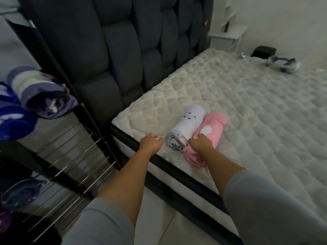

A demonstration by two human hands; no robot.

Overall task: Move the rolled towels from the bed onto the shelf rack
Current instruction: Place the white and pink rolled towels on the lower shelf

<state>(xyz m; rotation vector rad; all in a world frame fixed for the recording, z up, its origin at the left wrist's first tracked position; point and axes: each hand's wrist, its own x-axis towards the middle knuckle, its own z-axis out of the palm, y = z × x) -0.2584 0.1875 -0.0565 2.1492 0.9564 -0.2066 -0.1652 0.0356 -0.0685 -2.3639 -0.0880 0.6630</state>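
Two rolled towels lie side by side near the corner of the bed (247, 106): a white towel (187, 126) with small dark marks and a pink towel (212, 131) to its right. My right hand (200, 144) rests on the near end of the pink towel, fingers curled onto it. My left hand (151, 143) hovers at the mattress edge just left of the white towel, fingers loosely curled, holding nothing. The shelf rack (74, 156), black-framed with wire shelves, stands at the left.
A rolled purple-and-white striped towel (39, 92) and a blue one (16, 124) sit on the rack's upper shelf; more rolled cloth (19, 193) lies lower down. A dark padded headboard (123, 50) rises behind. A headset (283, 63) lies on the far mattress.
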